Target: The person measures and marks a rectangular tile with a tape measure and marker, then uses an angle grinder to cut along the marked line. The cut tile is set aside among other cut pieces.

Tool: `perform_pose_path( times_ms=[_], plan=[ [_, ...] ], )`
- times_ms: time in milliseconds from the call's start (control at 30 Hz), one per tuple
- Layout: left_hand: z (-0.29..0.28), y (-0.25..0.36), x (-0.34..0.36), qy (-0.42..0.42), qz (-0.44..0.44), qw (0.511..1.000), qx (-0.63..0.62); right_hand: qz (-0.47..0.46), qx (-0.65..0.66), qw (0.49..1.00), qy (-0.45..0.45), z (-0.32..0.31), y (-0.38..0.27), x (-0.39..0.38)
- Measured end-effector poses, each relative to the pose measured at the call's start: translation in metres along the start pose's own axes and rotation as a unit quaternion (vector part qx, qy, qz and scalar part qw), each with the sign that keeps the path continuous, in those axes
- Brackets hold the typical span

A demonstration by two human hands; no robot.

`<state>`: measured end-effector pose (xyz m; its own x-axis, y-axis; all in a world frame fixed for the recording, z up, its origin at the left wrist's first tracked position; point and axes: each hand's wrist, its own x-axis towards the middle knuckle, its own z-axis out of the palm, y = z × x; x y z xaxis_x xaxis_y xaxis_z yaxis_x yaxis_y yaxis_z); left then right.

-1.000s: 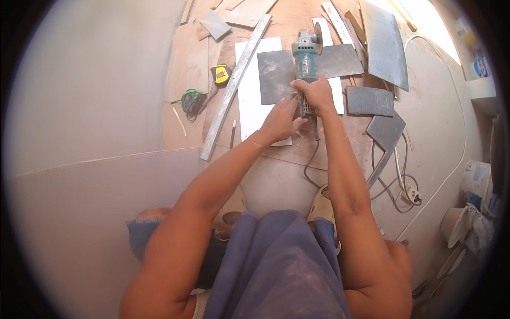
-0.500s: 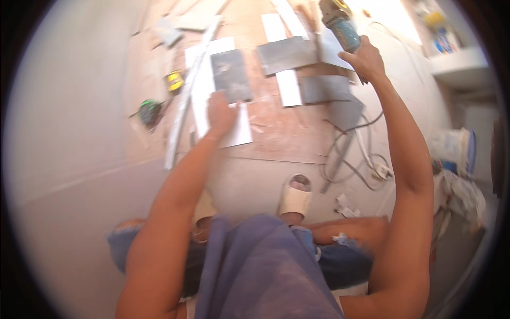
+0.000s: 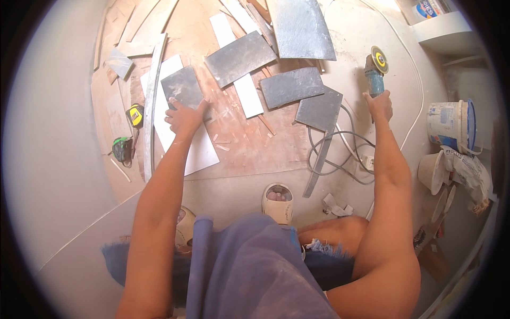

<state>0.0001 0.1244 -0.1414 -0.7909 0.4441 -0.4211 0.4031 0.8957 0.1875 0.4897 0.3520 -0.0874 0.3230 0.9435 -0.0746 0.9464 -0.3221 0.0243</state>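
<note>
My right hand (image 3: 379,107) is closed round the rear of a teal angle grinder (image 3: 375,82). Its yellow-centred disc (image 3: 379,59) points away from me, over the pale floor right of the tiles. Whether the grinder touches the floor, I cannot tell. My left hand (image 3: 185,119) spans the near end of a dark grey tile (image 3: 181,84), thumb at the right edge and fingers at the left. That tile lies on a white panel (image 3: 201,151), beside a long metal straightedge (image 3: 155,101). My palm hides the tile's near left corner.
More grey tiles (image 3: 241,57) and white strips (image 3: 248,95) lie on a dusty wooden board (image 3: 234,151). Two tape measures, one yellow (image 3: 135,114) and one green (image 3: 121,149), sit at left. A looped cable (image 3: 340,139) and a white bucket (image 3: 449,123) are at right.
My right hand has brought the grinder rightward and closer to me, away from the tiles. My left hand stays at the same tile. The whole view has shifted.
</note>
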Motion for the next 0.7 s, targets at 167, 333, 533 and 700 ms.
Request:
perform_pose_path(
  times_ms=[167, 333, 533, 700],
  plan=[
    [-0.001, 0.01, -0.003, -0.013, -0.025, 1.0, 0.011, 0.019, 0.011, 1.0, 0.006, 0.045, -0.007, 0.003],
    [-0.001, 0.007, -0.001, -0.024, -0.015, 0.999, 0.034, 0.022, 0.025, 0.999, 0.014, 0.067, -0.01, 0.019],
    [0.004, 0.019, -0.006, 0.0, -0.032, 0.998, 0.055, 0.008, 0.031, 0.999, 0.024, 0.071, -0.014, 0.02],
    [0.004, 0.012, -0.002, 0.041, -0.033, 0.995, 0.087, -0.014, 0.045, 0.999, -0.012, 0.064, -0.015, 0.027]
  ],
)
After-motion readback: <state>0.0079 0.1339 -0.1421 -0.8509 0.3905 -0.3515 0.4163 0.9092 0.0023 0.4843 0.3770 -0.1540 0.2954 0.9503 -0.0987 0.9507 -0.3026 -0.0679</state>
